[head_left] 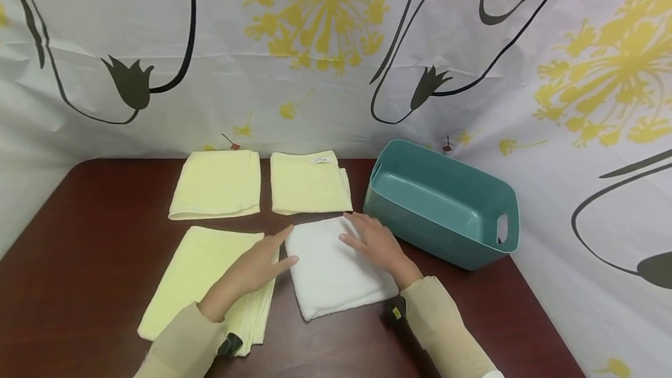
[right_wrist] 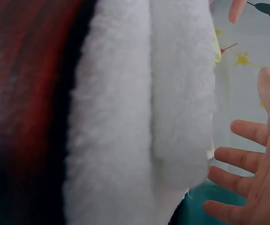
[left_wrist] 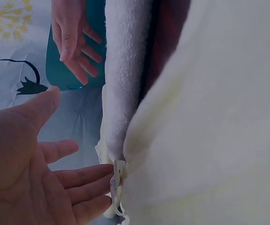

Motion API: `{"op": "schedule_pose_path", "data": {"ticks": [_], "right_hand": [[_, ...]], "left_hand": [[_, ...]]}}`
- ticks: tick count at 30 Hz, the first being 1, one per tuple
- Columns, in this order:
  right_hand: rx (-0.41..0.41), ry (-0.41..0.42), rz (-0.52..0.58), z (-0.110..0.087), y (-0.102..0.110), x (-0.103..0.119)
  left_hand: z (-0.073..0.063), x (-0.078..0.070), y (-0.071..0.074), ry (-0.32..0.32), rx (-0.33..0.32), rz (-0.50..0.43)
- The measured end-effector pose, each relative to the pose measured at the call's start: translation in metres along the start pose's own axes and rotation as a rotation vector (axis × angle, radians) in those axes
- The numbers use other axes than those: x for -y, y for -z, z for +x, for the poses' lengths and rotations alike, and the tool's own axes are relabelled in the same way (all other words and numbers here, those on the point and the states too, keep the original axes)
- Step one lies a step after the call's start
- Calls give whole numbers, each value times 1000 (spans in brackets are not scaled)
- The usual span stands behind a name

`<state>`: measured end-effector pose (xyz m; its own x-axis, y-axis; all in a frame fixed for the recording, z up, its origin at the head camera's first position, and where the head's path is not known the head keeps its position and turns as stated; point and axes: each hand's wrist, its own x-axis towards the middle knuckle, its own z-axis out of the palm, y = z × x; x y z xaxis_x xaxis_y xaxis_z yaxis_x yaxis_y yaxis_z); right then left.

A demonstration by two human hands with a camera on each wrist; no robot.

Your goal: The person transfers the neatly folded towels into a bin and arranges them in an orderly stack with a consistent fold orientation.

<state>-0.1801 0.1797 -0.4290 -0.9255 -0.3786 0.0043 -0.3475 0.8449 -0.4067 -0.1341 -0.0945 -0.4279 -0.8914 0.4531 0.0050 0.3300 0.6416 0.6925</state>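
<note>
A folded white towel (head_left: 336,273) lies flat on the dark table in front of the person. The left hand (head_left: 257,267) is at its left edge, fingers extended and thumb spread, partly over a folded yellow towel (head_left: 194,273). Over the right side of the white towel is the right hand (head_left: 373,242), its fingers stretched out toward the far edge. Neither hand grips anything. In the left wrist view the left fingers (left_wrist: 90,180) are straight, close to a small white tag (left_wrist: 117,180). The right wrist view shows the right palm with fingers (right_wrist: 240,157) spread beside the white towel's thick folded edge.
Two more folded yellow towels, one at the back left (head_left: 217,185) and one at the back middle (head_left: 310,185), lie near the far table edge. A teal bin (head_left: 430,220) with handle holes stands at the right. Behind hangs a patterned white curtain (head_left: 210,74).
</note>
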Motion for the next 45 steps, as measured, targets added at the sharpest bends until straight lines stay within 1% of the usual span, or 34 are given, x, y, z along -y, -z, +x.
{"op": "schedule_pose_path", "data": {"ticks": [5, 9, 15, 24, 34, 40, 45], "right_hand": [[13, -30, 1, -8, 0, -4], [31, -44, 7, -15, 0, -5], [33, -45, -15, -23, 0, -7], [37, -67, -2, -37, -2, -14], [22, -93, 27, -51, -5, -23], [19, -94, 24, -55, -7, -26], [-1, -92, 21, -56, -8, -25]], "left_hand": [[-4, -3, -5, 16, -3, 26], [-7, -8, -10, 12, -12, 49], [-11, -15, -15, 6, -25, 44], [-14, -17, -21, 41, -34, 32], [-14, -18, -26, 34, -35, 56], [-12, -21, -28, 19, -57, 57], [-10, -24, -31, 12, -73, 64]]}}
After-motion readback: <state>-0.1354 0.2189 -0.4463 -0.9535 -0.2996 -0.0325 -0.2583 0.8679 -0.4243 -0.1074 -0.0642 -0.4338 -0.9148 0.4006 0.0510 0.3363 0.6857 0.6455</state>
